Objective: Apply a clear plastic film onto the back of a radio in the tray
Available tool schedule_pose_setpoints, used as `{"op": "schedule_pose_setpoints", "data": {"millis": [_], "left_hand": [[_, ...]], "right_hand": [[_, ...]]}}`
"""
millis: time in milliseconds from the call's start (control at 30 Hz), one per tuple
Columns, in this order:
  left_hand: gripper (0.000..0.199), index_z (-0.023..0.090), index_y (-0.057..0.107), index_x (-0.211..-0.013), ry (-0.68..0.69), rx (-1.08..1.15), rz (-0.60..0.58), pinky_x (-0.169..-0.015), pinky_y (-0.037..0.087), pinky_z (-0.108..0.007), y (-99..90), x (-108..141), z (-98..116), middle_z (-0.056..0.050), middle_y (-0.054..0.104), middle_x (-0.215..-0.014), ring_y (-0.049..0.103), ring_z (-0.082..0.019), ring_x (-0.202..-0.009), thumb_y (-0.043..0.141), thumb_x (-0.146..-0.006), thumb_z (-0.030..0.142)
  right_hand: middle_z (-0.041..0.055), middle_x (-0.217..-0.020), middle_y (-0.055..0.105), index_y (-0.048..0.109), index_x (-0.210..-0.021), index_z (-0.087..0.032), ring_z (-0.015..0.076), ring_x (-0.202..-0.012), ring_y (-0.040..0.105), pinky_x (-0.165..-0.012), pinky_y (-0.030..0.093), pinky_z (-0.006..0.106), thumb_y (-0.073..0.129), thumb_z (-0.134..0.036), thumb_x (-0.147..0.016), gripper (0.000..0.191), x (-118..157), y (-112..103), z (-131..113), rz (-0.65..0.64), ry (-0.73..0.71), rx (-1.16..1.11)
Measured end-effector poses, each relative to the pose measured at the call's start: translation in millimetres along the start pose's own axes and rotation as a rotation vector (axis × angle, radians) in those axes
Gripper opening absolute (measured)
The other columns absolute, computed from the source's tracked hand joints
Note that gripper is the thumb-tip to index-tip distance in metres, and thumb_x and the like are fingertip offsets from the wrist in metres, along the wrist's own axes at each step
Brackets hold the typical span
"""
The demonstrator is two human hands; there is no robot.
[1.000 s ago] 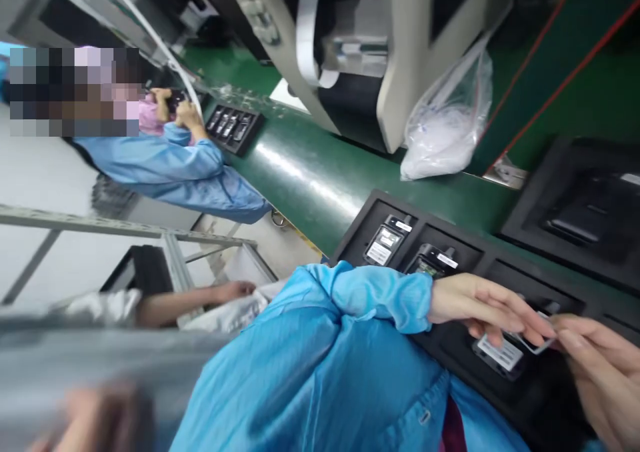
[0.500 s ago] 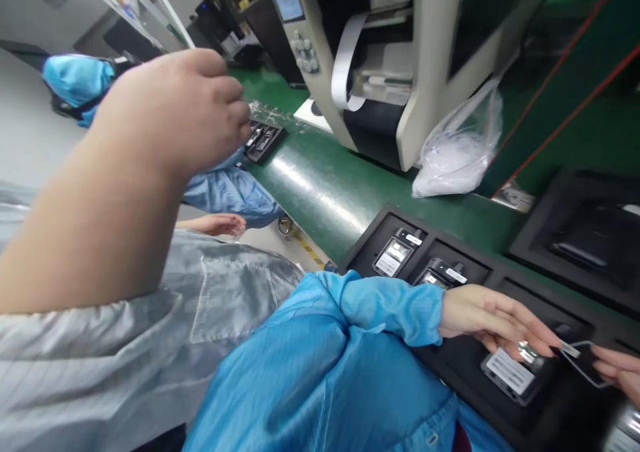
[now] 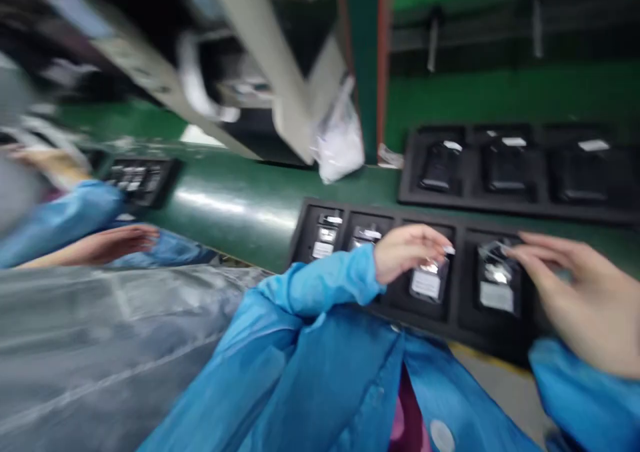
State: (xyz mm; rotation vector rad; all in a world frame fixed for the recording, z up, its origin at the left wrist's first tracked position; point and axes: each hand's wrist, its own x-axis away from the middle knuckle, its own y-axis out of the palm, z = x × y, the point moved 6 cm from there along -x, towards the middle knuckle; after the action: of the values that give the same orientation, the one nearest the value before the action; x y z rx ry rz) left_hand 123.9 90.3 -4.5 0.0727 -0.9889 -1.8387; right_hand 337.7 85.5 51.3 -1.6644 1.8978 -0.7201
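The left hand (image 3: 407, 252), fingers curled, hovers over the third device (image 3: 426, 283) in the black tray (image 3: 450, 322); the right hand (image 3: 565, 285), fingers spread, touches the fourth device (image 3: 495, 285) at nine o'clock, though blur hides any grip.

Bright blue smock, thin shiny fabric, long sleeves (image 3: 320, 285) with gathered cuffs at both wrists; pink garment (image 3: 407, 419) showing at 6 o'clock. Bare hands.

Bare green conveyor belt (image 3: 235, 202) left of the near black tray (image 3: 453, 325) is free; behind it the label printer (image 3: 260, 72) and plastic bag (image 3: 337, 139) block the way
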Motion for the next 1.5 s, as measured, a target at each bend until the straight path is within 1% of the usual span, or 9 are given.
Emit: {"op": "schedule_pose_setpoints", "data": {"millis": [100,233,333,500,633,800,1000,1367,1500], "left_hand": [[0.026,0.014,0.071,-0.090,0.041,-0.146,0.014,-0.071,0.045,-0.022,2.6,-5,8,-0.002,0.067,-0.082,0.059,-0.009,-0.073,0.080,-0.069,0.026],[0.018,0.015,0.072,-0.094,0.084,-0.511,0.018,-0.079,0.044,-0.024,1.9,-18,6,-0.003,0.068,-0.092,0.059,-0.011,-0.083,0.069,-0.081,0.027],[0.019,0.015,0.073,-0.094,0.165,-0.857,-0.001,-0.079,0.046,-0.029,9.4,-18,0,-0.005,0.064,-0.094,0.058,-0.014,-0.084,0.064,-0.083,0.027],[0.027,0.018,0.072,-0.106,0.517,-1.447,-0.170,-0.085,0.045,-0.038,31.0,-9,-7,-0.007,0.056,-0.096,0.052,-0.019,-0.091,0.054,-0.087,0.024],[0.033,0.018,0.071,-0.112,0.805,-1.755,-0.362,-0.080,0.044,-0.042,42.8,-5,-21,-0.011,0.052,-0.101,0.048,-0.025,-0.093,0.055,-0.086,0.031],[0.032,0.019,0.072,-0.107,0.866,-1.887,-0.423,-0.078,0.044,-0.042,48.2,-13,-34,-0.012,0.051,-0.103,0.047,-0.027,-0.095,0.052,-0.088,0.035],[0.042,0.020,0.066,-0.123,0.897,-1.941,-0.381,-0.081,0.043,-0.042,48.6,-23,-36,-0.012,0.050,-0.105,0.048,-0.027,-0.097,0.052,-0.089,0.038],[0.043,0.019,0.064,-0.123,0.898,-1.936,-0.386,-0.084,0.044,-0.044,50.5,-32,-46,-0.011,0.050,-0.106,0.049,-0.028,-0.099,0.052,-0.087,0.039],[0.048,0.016,0.060,-0.128,0.874,-1.953,-0.337,-0.086,0.043,-0.046,51.8,-34,-46,-0.013,0.050,-0.109,0.048,-0.029,-0.100,0.051,-0.087,0.039]], "right_hand": [[0.0067,-0.104,0.070,0.072,-0.106,-0.025,0.0214,-0.092,0.066,-0.089,0.049,0.033,0.066,-0.027,-0.091,0.016,-7,-4,3,0.022,-0.151,-0.008],[0.0035,-0.094,0.070,0.073,-0.096,-0.020,0.0180,-0.085,0.063,-0.081,0.048,0.031,0.065,-0.020,-0.089,0.011,-7,-1,28,0.041,-0.186,0.031],[0.0012,-0.089,0.069,0.072,-0.091,-0.021,0.0183,-0.084,0.062,-0.080,0.046,0.032,0.064,-0.017,-0.087,0.010,2,-7,34,0.023,-0.179,0.067],[0.0028,-0.095,0.067,0.069,-0.088,-0.020,0.0197,-0.091,0.062,-0.084,0.046,0.034,0.060,-0.018,-0.090,0.009,16,-12,27,-0.205,-0.163,-0.018],[0.0008,-0.088,0.066,0.069,-0.086,-0.019,0.0170,-0.081,0.059,-0.076,0.044,0.031,0.060,-0.013,-0.086,0.011,8,6,37,-0.309,-0.151,-0.029],[0.0003,-0.082,0.061,0.066,-0.090,-0.018,0.0167,-0.081,0.055,-0.077,0.043,0.031,0.060,-0.008,-0.082,0.015,-8,26,55,-0.266,-0.235,0.088],[0.0018,-0.085,0.061,0.060,-0.094,-0.019,0.0182,-0.082,0.055,-0.077,0.044,0.031,0.057,-0.009,-0.081,0.016,-15,18,57,-0.353,-0.280,0.131],[0.0021,-0.091,0.059,0.056,-0.101,-0.020,0.0182,-0.089,0.056,-0.078,0.045,0.029,0.051,-0.011,-0.084,0.020,-24,20,58,-0.435,-0.396,0.159],[0.0028,-0.093,0.059,0.056,-0.101,-0.021,0.0189,-0.090,0.055,-0.079,0.045,0.030,0.051,-0.011,-0.087,0.018,-23,20,58,-0.447,-0.423,0.183]]}}
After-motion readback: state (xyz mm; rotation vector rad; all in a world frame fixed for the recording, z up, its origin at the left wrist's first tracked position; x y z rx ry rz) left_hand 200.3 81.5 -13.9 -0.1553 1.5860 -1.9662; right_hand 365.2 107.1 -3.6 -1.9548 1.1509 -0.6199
